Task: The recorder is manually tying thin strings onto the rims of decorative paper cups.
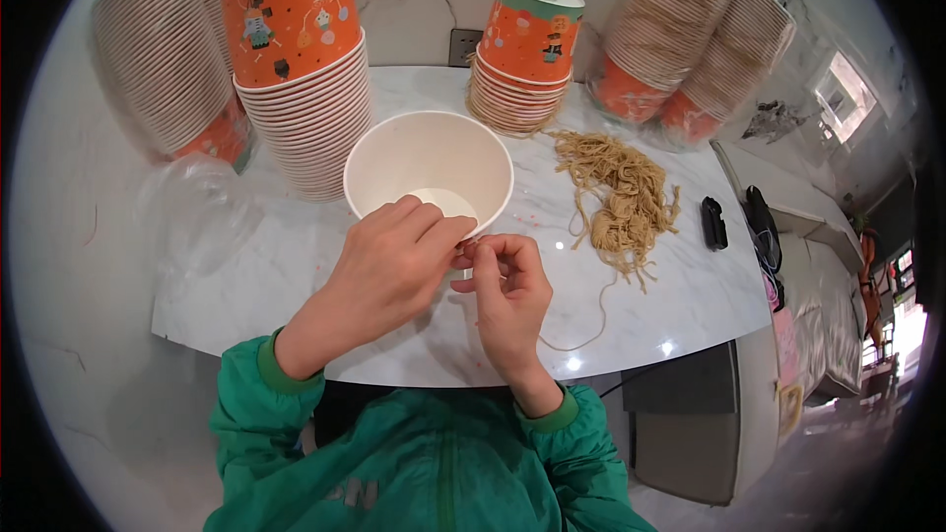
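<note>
A white-lined paper bucket [394, 160] stands mouth-up on the table in front of me, tilted slightly towards me. My left hand [384, 271] reaches over its near rim, fingers closed on the edge. Close against it, below the rim, my right hand [510, 300] is pinched, thumb against fingers. Whatever lies between those fingertips is too small and hidden to make out. A thin strand of twine [597, 330] curves over the table and disappears by the right hand. Its other end leads towards a tangled pile of tan twine [626, 202] to the right.
Behind the bucket rise a tall stack of orange-and-green paper buckets [296, 30] and a shorter stack [532, 34]. Plastic-wrapped stacks [163, 39] [670, 30] flank them. Crumpled clear plastic [202, 217] lies left. A small black object [713, 224] sits near the marble table's [680, 310] right edge.
</note>
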The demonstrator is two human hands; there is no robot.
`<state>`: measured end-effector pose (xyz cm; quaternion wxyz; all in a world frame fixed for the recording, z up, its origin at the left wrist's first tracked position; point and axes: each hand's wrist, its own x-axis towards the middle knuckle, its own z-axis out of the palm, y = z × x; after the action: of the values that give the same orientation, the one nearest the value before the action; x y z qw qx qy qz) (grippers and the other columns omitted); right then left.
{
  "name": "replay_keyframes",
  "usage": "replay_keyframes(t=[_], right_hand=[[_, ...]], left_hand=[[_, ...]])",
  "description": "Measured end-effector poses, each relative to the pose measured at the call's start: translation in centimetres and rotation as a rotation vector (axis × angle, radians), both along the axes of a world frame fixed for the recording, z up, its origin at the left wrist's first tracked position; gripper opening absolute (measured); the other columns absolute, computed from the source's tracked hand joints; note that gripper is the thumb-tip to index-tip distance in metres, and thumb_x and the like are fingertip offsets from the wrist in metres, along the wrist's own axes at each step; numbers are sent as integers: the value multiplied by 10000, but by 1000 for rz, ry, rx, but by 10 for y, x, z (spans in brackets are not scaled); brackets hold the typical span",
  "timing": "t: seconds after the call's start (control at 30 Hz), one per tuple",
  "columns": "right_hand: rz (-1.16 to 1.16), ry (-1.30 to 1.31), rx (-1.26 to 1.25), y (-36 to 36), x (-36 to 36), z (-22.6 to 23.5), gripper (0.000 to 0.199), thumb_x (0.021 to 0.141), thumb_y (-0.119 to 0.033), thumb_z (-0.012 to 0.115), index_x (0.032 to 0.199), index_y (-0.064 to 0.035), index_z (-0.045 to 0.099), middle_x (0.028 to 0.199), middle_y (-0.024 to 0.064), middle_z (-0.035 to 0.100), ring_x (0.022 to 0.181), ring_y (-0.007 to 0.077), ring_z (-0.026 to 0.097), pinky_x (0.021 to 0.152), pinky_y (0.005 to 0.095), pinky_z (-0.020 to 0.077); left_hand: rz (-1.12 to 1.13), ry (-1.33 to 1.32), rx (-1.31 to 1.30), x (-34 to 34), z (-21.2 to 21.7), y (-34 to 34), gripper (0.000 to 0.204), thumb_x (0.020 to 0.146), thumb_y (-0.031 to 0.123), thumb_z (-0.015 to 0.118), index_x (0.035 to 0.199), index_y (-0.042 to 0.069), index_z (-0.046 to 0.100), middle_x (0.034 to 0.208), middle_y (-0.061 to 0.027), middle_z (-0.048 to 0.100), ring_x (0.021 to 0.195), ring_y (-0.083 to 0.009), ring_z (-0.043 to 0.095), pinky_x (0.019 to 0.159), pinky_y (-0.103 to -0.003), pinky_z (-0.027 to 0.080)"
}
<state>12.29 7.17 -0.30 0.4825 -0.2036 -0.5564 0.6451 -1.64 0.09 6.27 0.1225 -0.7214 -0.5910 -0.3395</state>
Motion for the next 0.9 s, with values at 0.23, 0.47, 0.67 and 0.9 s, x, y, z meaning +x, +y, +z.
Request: replay_keyframes(t=[0.23,0.47,0.67,0.9], right_hand=[[-13,1,-58,1,-3,-3,97,1050,-76,601,1092,2,562,1013,58,676,881,111,682,688,250,574],[-9,-49,-18,2,1,3,101,1051,-90,605,1078,-1,565,964,54,697,847,96,702,649,225,548],[-12,-94,-63,2,2,11,119,1052,-124,611,1067,-12,574,923,44,709,798,62,688,586,202,517],[-11,-119,-115,7,1,17,123,1038,-107,636,1009,10,612,784,28,654,580,66,590,543,209,495]], left_hand=[[-2,15,-19,3,0,1,361,783,-15,724,1139,23,677,879,-99,634,802,-308,609,678,-421,496],[-103,-115,-187,-11,17,4,390,847,-2,641,1236,5,667,895,-132,661,833,-333,635,713,-412,520],[-216,-514,-686,-33,34,35,226,909,109,606,1058,-8,730,832,-157,722,738,-278,678,697,-372,526],[-382,-614,-894,-53,40,58,121,887,81,663,904,-19,730,767,-14,695,693,-69,586,634,-261,487]])
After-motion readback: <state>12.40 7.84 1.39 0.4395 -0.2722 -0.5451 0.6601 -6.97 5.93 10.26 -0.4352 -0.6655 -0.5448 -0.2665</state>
